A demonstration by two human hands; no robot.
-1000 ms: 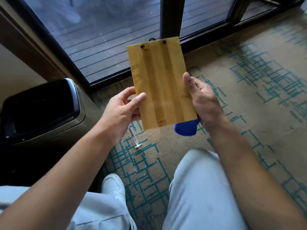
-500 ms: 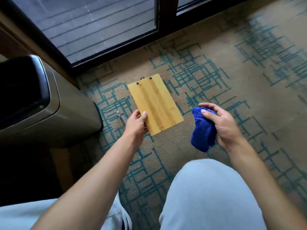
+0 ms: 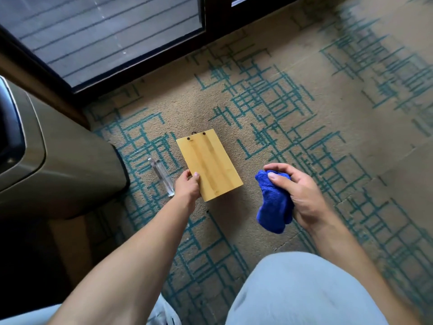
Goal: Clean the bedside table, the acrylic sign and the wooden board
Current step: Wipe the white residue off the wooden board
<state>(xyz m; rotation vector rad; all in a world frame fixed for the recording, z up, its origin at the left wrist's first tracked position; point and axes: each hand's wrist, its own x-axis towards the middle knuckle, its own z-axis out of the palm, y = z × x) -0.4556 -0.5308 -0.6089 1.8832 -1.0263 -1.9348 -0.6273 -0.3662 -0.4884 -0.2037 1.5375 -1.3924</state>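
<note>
Reaching low over the carpet [image 3: 269, 146], the wooden board [image 3: 208, 164] is pinched at its near left edge by the left hand [image 3: 188, 187], long axis running away and slightly leftward. A blue cloth [image 3: 273, 202] is clenched in the right hand [image 3: 298, 195], just right of the board. An acrylic sign [image 3: 161, 175] lies leftward, nearer the left hand.
</note>
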